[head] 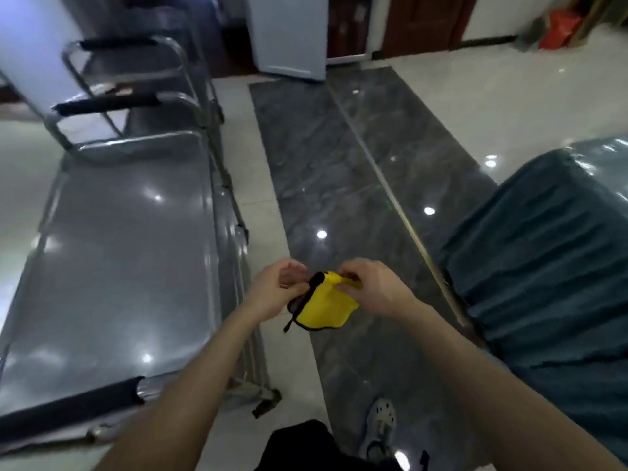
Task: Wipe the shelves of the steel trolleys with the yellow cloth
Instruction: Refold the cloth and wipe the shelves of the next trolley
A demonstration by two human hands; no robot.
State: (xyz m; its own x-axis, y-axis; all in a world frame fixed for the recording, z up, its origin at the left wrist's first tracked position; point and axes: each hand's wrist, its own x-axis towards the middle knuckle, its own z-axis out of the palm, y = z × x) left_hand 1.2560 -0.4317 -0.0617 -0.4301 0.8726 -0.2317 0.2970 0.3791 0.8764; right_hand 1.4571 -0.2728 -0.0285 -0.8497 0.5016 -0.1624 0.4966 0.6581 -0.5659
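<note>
A yellow cloth [326, 305] with a dark edge and a dark underside hangs between my two hands, above the floor and just right of the near steel trolley [112, 253]. My left hand [275, 290] pinches its dark left edge. My right hand [370, 287] grips its upper right corner. The trolley's shiny top shelf is bare and fills the left of the view, with a black-padded handle [68, 411] at my end. A second steel trolley [136, 73] stands behind it, partly hidden.
A table draped in teal cloth [543, 266] stands at the right. Between it and the trolleys runs a strip of dark marble floor [339, 171]. A white cabinet [289, 35] and a brown door stand at the back. My shoe [382, 426] shows at the bottom.
</note>
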